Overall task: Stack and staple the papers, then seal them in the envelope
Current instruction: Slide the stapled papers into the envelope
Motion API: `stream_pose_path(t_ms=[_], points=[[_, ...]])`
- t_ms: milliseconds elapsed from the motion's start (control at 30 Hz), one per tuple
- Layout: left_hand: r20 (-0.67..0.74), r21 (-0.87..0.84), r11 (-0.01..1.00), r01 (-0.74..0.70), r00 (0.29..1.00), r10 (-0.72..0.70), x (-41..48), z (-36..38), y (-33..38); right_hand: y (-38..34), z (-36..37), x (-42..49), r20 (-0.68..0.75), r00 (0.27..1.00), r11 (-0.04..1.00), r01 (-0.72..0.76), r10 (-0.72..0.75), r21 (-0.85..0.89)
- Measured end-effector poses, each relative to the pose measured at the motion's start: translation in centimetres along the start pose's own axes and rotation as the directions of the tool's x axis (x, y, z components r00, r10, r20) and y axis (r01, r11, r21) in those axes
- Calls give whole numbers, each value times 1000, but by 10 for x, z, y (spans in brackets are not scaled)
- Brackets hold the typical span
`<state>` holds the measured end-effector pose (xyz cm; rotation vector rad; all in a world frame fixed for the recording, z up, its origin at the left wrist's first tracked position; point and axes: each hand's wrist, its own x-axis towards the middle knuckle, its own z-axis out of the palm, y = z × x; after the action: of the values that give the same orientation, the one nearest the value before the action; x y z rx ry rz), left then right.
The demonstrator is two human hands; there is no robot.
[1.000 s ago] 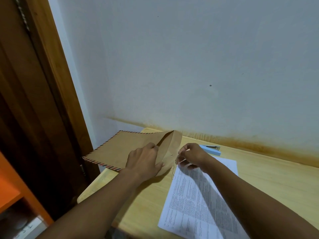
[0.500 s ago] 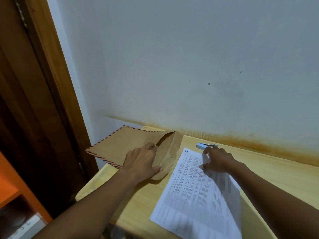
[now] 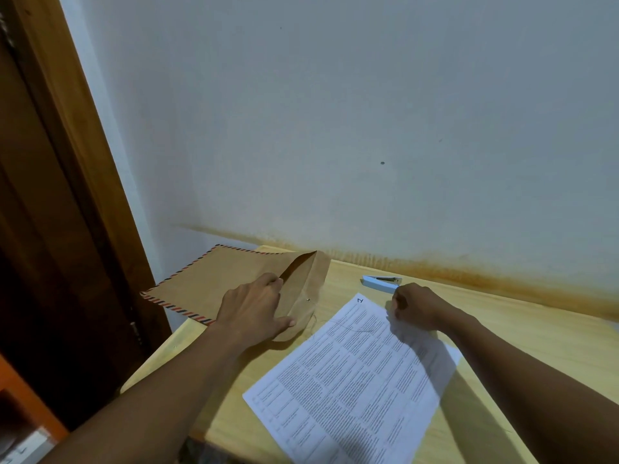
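Note:
A brown envelope with a red and dark striped border lies at the table's far left corner, hanging past the left edge. My left hand presses on it and holds its mouth open, the flap folded out to the right. Printed white papers lie skewed on the table, their top corner close to the flap. My right hand pinches the papers' far edge with curled fingers. A light blue stapler lies just beyond that hand, near the wall.
The pale wooden table butts against a white wall with a brownish stain along its base. A dark wooden door frame stands to the left. An orange shelf shows at the lower left.
My right hand left the envelope flap, moved right onto the papers and swung them so their top corner points at the envelope. My left hand stayed on the envelope.

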<state>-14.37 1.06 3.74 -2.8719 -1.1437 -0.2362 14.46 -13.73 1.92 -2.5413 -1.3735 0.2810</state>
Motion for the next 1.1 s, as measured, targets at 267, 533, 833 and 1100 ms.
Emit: stream_pose_path(t_ms=[267, 533, 833, 1100], points=[[3, 18, 1000, 5, 1000, -5, -2, 5, -4, -14, 10, -2, 107, 994, 999, -33, 33, 4], [-14, 23, 1000, -16, 1000, 16, -2, 8, -6, -19, 6, -4, 133, 989, 996, -68, 60, 55], [-18, 31, 999, -27, 999, 27, 3, 3, 0, -3, -19, -3, -38, 999, 959, 19, -9, 283], [-36, 40, 999, -28, 999, 30, 5, -1, 5, 7, -71, -25, 272, 962, 849, -155, 13, 505]])
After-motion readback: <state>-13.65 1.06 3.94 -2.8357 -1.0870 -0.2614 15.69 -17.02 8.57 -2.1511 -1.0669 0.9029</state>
